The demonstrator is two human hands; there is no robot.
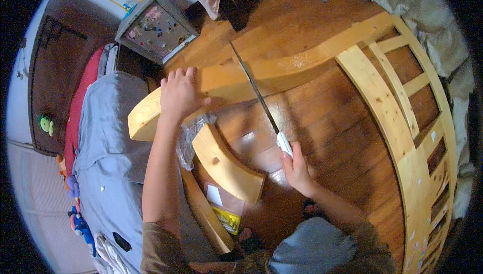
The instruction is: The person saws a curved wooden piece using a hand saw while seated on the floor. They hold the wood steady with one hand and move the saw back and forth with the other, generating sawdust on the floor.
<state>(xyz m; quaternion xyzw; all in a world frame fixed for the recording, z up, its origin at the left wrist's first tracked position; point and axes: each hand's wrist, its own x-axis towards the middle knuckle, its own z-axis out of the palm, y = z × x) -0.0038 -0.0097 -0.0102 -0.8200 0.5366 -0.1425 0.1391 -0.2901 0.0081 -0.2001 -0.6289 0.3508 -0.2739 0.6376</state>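
Observation:
A long pale wooden beam [299, 62] runs across the view from the left and joins a wooden bed-like frame at the right. My left hand [180, 94] lies over the beam near its left end, fingers curled over the far edge, gripping it. In my right hand [298, 171] is the white handle of a hand saw [263, 104]. Its long thin dark blade crosses the beam to the right of my left hand, the tip reaching past the far side. Whether the teeth are in the wood I cannot tell. A short curved wood piece [221, 161] lies below the beam.
Slatted wooden framework [385, 103] curves along the right. Left stands a bed with a grey-blue cover [110, 123]. Clear plastic wrap [187, 145], a yellow-labelled packet [227, 219] and another wooden strip [204, 213] lie near the floor by it. A small cabinet [156, 30] stands behind.

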